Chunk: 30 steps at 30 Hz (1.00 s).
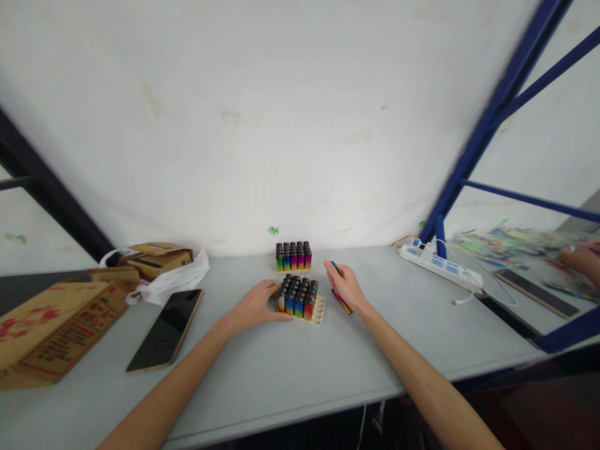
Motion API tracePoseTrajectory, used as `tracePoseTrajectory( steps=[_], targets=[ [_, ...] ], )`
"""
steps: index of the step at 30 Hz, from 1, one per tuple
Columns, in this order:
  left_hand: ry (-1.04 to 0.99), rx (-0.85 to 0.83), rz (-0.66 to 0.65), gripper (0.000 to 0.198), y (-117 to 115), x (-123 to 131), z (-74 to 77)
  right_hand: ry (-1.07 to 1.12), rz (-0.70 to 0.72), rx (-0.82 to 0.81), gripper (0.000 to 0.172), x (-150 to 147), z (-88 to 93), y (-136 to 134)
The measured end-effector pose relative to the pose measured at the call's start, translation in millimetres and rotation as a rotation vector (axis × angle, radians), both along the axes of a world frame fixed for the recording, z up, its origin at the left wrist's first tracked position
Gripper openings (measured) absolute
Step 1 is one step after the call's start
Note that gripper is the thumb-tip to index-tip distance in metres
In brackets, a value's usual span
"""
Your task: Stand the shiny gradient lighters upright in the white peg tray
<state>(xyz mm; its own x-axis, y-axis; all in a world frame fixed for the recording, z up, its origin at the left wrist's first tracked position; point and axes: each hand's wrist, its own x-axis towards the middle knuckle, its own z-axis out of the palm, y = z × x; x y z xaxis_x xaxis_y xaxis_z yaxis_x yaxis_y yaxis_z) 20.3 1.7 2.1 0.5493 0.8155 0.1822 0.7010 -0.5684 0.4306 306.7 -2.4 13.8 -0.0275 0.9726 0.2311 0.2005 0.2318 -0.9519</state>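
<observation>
I see my left hand (257, 305) resting open against the left side of the near lighter tray (300, 299) at the middle of the bench (290, 369). My right hand (345, 284) has its grip closed around loose lighters (341, 300), just right of the tray.

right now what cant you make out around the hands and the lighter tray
Head view:
- Near tray: its left edge is hidden by the left hand.
- Lighters in the right hand: count hidden by the fingers.
- Back lighter block: too small to tell if it sits in a tray.
- Stickers at right: blurred.
- Another person's hand: cut off by the right edge.
</observation>
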Motion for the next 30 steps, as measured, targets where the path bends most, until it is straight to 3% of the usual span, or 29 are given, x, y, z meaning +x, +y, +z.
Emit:
tracePoseTrajectory(
  steps=[3,5,19,24,28,30],
  targets=[
    [0.003,0.014,0.001,0.068,1,0,-1.5,-0.19,-0.157,0.13,0.059,-1,1.4,0],
    [-0.002,0.016,-0.001,0.069,1,0,-1.7,-0.251,-0.19,0.162,0.054,-1,2.5,-1],
    [-0.012,0.003,0.006,0.069,1,1,1.2,-0.287,-0.193,0.207,0.05,4,5.1,-4],
    [-0.017,0.001,-0.005,0.07,3,0,-0.6,-0.297,-0.128,0.21,0.053,9,5.5,-7],
    [-0.015,0.011,-0.008,0.07,3,0,-2.3,-0.237,0.09,0.155,0.053,16,10.1,-10],
    [-0.019,0.013,-0.011,0.07,3,0,-2.7,-0.295,0.159,0.21,0.053,19,13.9,-12]
  ],
)
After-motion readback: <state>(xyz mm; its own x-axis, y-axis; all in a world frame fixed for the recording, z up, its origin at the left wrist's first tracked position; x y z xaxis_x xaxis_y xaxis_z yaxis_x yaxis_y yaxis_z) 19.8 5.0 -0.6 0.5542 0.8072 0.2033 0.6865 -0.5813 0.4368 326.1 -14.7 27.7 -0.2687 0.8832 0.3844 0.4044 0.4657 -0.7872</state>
